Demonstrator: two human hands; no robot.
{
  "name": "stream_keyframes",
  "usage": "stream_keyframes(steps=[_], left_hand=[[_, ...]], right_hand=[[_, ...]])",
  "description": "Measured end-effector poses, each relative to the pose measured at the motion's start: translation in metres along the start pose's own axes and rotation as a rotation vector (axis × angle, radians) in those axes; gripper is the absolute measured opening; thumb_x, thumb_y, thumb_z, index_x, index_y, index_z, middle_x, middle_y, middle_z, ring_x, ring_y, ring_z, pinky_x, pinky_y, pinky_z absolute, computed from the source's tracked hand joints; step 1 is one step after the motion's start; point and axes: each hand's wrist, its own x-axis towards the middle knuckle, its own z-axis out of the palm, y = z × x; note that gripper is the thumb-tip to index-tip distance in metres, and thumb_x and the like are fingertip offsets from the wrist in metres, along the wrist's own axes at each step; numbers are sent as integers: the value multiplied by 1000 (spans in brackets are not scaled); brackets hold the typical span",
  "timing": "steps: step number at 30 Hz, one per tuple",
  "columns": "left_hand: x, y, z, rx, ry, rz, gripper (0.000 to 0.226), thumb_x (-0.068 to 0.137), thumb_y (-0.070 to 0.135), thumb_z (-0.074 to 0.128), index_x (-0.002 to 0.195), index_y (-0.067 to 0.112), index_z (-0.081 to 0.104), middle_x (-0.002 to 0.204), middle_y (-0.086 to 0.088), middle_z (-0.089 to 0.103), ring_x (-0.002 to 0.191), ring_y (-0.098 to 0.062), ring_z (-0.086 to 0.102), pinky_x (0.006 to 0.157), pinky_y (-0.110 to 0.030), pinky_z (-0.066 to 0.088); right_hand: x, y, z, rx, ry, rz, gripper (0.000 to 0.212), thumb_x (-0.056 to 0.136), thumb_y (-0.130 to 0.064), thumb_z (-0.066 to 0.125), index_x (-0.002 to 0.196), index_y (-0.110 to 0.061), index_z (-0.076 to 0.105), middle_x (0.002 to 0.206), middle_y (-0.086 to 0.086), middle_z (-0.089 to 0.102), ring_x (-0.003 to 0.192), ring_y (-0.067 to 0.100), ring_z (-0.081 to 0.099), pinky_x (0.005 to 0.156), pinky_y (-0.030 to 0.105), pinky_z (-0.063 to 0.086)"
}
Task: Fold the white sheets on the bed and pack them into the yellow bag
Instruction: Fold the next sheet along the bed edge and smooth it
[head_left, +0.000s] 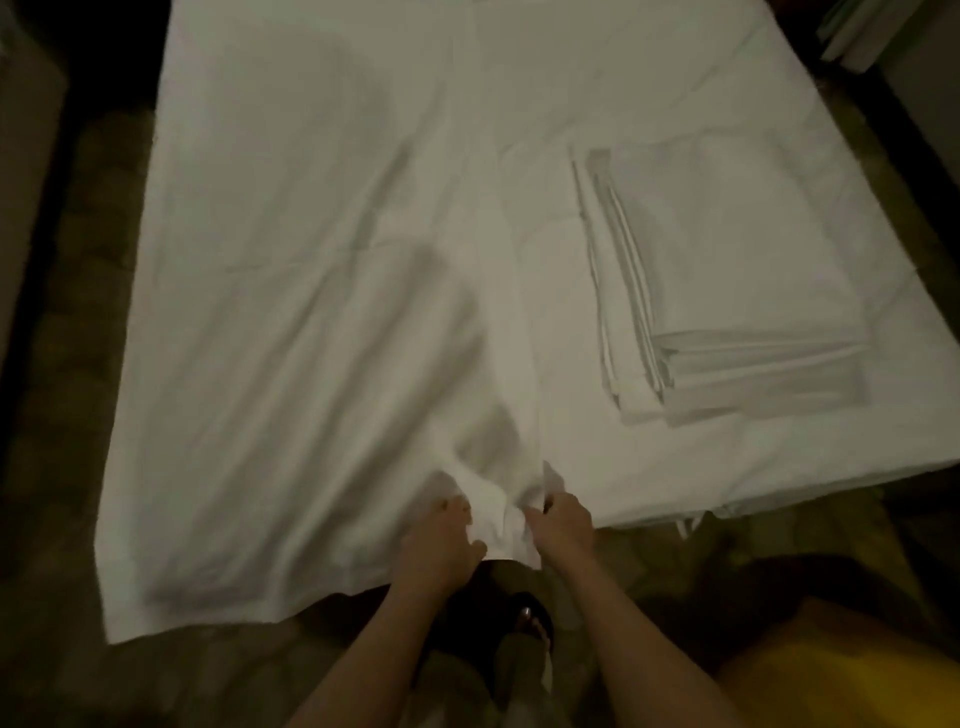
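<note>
Dim bed (779, 467) | left hand (441, 540) and right hand (563, 525) both pinched white sheet (311, 312) edge | best: pull taut, match corners evenly.

Dim bedroom: bed (779, 483) with stacked linens (727, 291).

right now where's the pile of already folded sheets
In the head view the folded pile lies on the right half of the bed, right of the spread sheet both hands grip.
</note>
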Motion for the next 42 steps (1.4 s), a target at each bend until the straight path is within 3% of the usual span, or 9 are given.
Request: stream_keyframes(steps=[2,5,12,21,26,30,33,35,42], left_hand=[[2,3,-1,8,4,1,42,93,28,54,132,18,41,137,-1,40,114,-17,50,91,-26,42],[3,8,-1,0,-6,-10,35,92,25,55,125,17,45,131,-1,44,111,-17,49,88,-25,40],[16,13,-3,68,-107,-44,44,95,29,52,135,14,41,138,-5,44,122,-22,47,98,-31,38],[27,32,-46,98,-62,36,42,95,32,50,133,15,47,135,-6,53,124,-22,49,102,-33,40],[47,81,-78,144,60,170,37,95,30,51,129,16,51,129,-6,58,119,-22,54,97,-33,43],[73,132,-106,173,142,218,32,96,24,47,125,14,57,127,-5,60,114,-23,57,94,-34,46],[97,174,-130,37,217,210,29,96,18,48,122,11,59,122,-6,63,108,-23,60,90,-31,47],[113,201,-140,-121,237,182,34,95,22,53,127,11,54,123,-8,61,109,-23,58,89,-31,46],[186,265,-129,-789,49,-205,86,75,52,72,140,5,39,140,-16,48,124,-32,49,104,-45,42]], right_hand=[[1,4,-6,10,8,-35,21,94,-31,56,89,-11,59,91,5,61,86,22,55,71,26,40],[3,20,-18,15,67,11,39,93,-23,58,127,-3,55,120,16,62,106,29,59,78,28,45],[13,26,-25,-100,61,38,28,93,-20,59,116,-3,60,115,14,65,103,27,62,76,30,50],[0,-4,-43,-660,7,9,29,97,-22,48,124,-14,55,127,3,58,115,19,57,87,26,46],[13,-75,-75,-604,312,-309,40,93,-26,50,130,-13,46,131,6,51,119,25,52,95,36,40],[32,-92,-99,-551,359,-440,48,96,-24,46,141,-14,35,142,5,39,126,24,43,99,40,39],[50,-74,-119,-532,459,-454,39,92,-18,41,129,-10,52,128,10,52,114,28,56,89,40,46],[64,-81,-154,-468,333,-419,37,95,-20,42,131,-12,48,133,8,46,120,27,48,96,40,42],[143,-99,-321,-360,446,-392,34,95,-25,52,128,-15,46,132,8,41,123,27,38,96,40,36]])
